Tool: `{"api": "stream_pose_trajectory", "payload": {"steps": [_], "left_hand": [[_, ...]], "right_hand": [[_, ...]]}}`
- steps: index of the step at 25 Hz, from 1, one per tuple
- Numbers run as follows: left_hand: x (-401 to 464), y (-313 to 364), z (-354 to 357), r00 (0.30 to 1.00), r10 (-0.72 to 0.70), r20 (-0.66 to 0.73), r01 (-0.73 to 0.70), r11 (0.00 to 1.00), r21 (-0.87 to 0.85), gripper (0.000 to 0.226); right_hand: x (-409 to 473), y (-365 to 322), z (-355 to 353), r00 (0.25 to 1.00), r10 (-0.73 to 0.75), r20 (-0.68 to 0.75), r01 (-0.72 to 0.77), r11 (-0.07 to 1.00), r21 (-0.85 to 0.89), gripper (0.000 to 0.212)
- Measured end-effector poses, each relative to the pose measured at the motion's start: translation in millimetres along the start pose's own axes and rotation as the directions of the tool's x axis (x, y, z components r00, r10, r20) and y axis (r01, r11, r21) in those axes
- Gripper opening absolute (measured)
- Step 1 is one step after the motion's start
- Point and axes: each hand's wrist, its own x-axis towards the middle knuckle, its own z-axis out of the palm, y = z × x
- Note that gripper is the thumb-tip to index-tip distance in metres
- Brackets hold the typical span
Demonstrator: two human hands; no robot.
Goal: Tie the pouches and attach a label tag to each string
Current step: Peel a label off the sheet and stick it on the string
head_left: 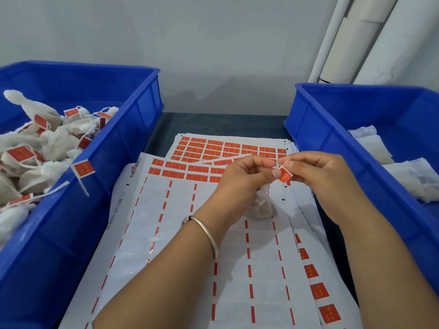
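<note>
Where the head view looks down on the table, a peeled label sheet (166,233) lies in front, printed along its left margin with a barcode and small sideways characters that look like "0802-1600", though they are too fine to read with certainty. The red labels (197,148) left on the sheets behind carry yellow marks too small to make out. A column of the same labels runs down the right edge of the near sheets.

A white pouch (261,205) hangs below the left hand (240,179), its long axis about upright, gathered neck up and rounded bottom resting on the sheet. Its string (277,164) shows only as a short pale bit between the two hands.

Both forearms reach in from the bottom edge and meet over the sheets. The left hand, a metal bangle (209,233) on its wrist, curls round the pouch neck and pinches the string with thumb and forefinger. The right hand (316,172) pinches a red label tag (284,175) between thumb and fingertips, tilted, just beside the left thumb.

A blue bin at left (107,186) holds tied pouches (35,150) with red tags, one tag hanging over its rim. A blue bin at right (332,143) holds flat white bags (380,148). White tubes (356,39) lean against the wall behind it
</note>
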Motion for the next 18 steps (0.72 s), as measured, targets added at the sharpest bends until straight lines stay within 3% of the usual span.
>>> {"api": "stream_pose_trajectory", "payload": {"steps": [3,9,18], "left_hand": [[0,-1,-1,0.998,0.014,-0.054,-0.012,0.999,0.039,0.016],[4,11,-2,0.993,0.010,-0.121,0.028,0.949,0.313,0.020],[3,23,-9,0.986,0.130,-0.106,-0.068,0.887,0.456,0.018]], "right_hand": [[-1,0,3,0.998,-0.023,0.055,0.023,1.000,-0.009,0.032],[1,5,11,1.000,0.005,-0.029,-0.005,1.000,-0.030,0.049],[-1,9,23,0.982,-0.058,-0.179,0.064,0.998,0.027,0.042]]}}
